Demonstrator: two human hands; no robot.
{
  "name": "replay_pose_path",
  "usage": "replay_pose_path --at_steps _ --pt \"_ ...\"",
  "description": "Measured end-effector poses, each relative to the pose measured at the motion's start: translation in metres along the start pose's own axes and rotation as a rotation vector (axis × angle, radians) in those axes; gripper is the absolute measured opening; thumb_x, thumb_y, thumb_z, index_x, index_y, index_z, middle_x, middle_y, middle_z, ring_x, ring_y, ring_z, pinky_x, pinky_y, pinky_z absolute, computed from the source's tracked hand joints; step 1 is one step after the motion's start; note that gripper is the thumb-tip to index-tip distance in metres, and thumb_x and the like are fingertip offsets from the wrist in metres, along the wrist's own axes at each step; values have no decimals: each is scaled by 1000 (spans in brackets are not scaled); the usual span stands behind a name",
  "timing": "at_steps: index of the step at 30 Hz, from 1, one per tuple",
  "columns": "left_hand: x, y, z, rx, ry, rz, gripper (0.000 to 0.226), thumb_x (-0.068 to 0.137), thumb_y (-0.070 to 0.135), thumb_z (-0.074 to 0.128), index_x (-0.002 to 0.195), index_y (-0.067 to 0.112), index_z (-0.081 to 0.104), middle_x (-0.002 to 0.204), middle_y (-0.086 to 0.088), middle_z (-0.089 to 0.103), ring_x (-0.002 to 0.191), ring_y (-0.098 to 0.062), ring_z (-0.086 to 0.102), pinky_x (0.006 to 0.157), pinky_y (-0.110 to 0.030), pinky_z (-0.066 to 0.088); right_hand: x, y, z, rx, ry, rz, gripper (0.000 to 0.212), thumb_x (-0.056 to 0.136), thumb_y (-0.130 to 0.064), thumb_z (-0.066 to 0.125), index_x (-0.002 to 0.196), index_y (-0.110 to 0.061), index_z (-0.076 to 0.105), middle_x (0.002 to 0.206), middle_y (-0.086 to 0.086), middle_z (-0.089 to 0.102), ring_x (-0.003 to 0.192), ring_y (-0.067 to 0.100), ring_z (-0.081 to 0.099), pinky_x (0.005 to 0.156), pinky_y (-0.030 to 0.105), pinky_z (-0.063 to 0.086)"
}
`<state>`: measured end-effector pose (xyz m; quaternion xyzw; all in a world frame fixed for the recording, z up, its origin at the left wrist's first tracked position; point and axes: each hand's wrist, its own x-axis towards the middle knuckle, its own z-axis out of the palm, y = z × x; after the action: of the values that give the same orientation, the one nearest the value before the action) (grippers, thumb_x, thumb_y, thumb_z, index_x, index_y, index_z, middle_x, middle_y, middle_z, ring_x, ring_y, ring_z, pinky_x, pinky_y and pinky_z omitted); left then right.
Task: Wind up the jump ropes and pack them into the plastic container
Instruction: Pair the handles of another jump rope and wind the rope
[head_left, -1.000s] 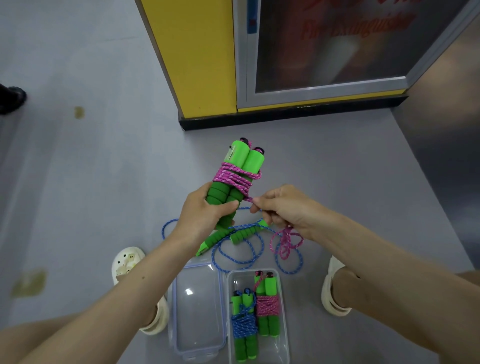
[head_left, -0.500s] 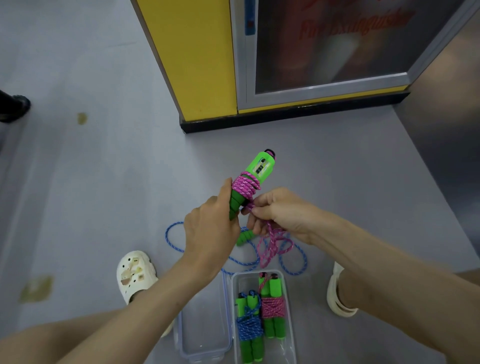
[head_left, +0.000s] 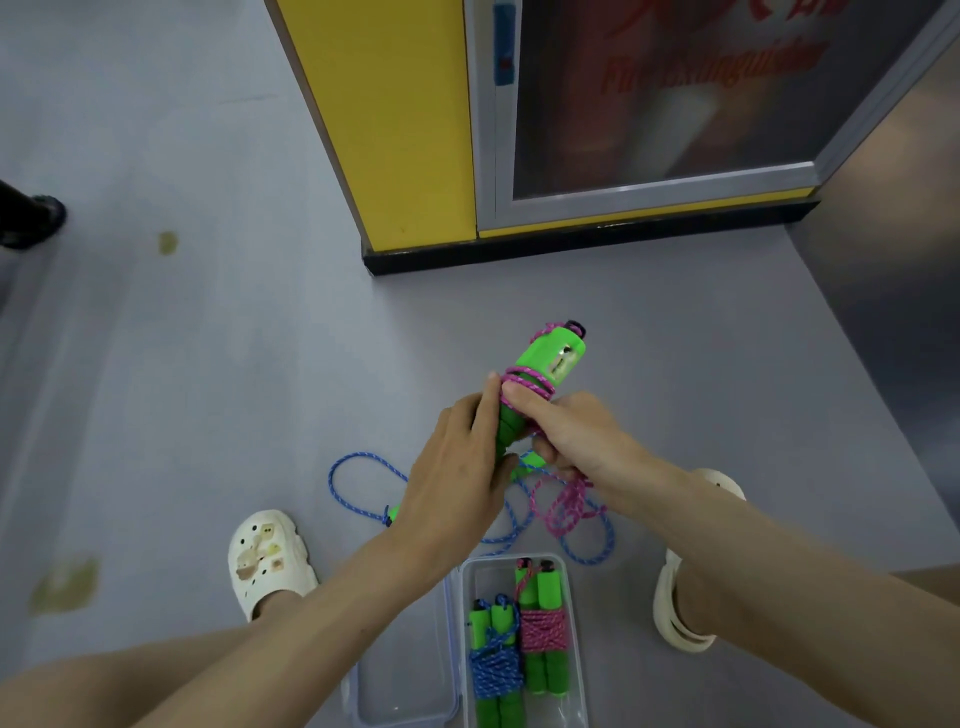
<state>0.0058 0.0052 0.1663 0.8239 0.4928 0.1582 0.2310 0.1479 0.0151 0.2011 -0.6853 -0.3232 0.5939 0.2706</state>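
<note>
1. The left hand (head_left: 452, 467) clasps the green handles (head_left: 553, 358), forefinger straight along them.
2. The right hand (head_left: 576, 436) pinches the pink rope (head_left: 569, 512) against the handles, slack dangling.
3. The container (head_left: 491, 577) lies open between the feet and holds two wound ropes (head_left: 543, 631). The cabinet (head_left: 395, 130) stands ahead, and the floor (head_left: 182, 389) stretches left.

Two wound green-handled jump ropes (head_left: 543, 631) lie side by side in the clear plastic container (head_left: 488, 577), its clear lid (head_left: 405, 675) to its left. Beyond lies a loose blue rope (head_left: 363, 454); farther back, the yellow cabinet (head_left: 395, 130).
</note>
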Motion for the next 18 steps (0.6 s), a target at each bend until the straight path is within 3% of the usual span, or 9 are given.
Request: replay_pose_path --at_steps 2,4,7,9,11,13,16,18 --pt "5 -1 -6 -189 -108 -71 79 91 28 62 153 19 14 134 -3 41 121 -13 41 90 -19 38 1 1 -2 23 27 18 41 88 -47 59 65 -13 54 41 -4 37 30 6 27 36 18 24" --pt "13 3 -17 -499 -138 -254 69 91 37 60 150 24 26 131 1 46 115 -7 48 95 -19 42 3 1 -7 41 36 36 40 86 -47 59 62 -17 49 45 -1 38 33 8 25 39 20 22" --pt "21 3 -32 -870 -129 -562 59 88 38 63 140 20 42 114 3 61 94 -5 62 73 -13 51 4 0 -11 12 -66 9 44 87 -49 58 58 -18 47 43 -2 40 35 9 24 41 21 23" --pt "21 -3 -36 -1093 -283 -686 55 83 36 68 130 12 53 107 -5 68 87 -15 68 76 -25 54 0 0 -10 48 -158 -20 46 89 -47 56 56 -16 48 41 -2 41 35 10 24 41 22 24" --pt "15 -7 -36 -1293 -459 -744 53 78 39 73 121 11 60 109 -12 70 93 -27 68 86 -40 51 -4 1 -10 77 -212 -40 49 90 -45 54 52 -15 47 39 -2 39 35 11 23 42 22 24" --pt "10 -7 -32 -1358 -545 -723 47 78 36 72 118 13 60 111 -14 70 96 -31 67 82 -40 53 -6 1 -11 64 -222 -53 52 91 -45 52 51 -14 47 37 -3 40 34 10 25 42 22 25" --pt "13 -6 -29 -1385 -436 -699 42 80 20 74 118 8 59 104 -12 70 91 -29 68 88 -46 54 -8 0 -14 31 -217 -76 51 94 -43 49 54 -12 49 36 -3 43 32 8 29 43 23 27" --pt "17 -4 -30 -1320 -314 -716 39 79 8 73 115 5 59 99 -15 69 78 -24 69 69 -36 58 -9 0 -16 -40 -206 -66 51 96 -42 47 56 -11 53 33 -5 43 30 7 30 42 21 30"
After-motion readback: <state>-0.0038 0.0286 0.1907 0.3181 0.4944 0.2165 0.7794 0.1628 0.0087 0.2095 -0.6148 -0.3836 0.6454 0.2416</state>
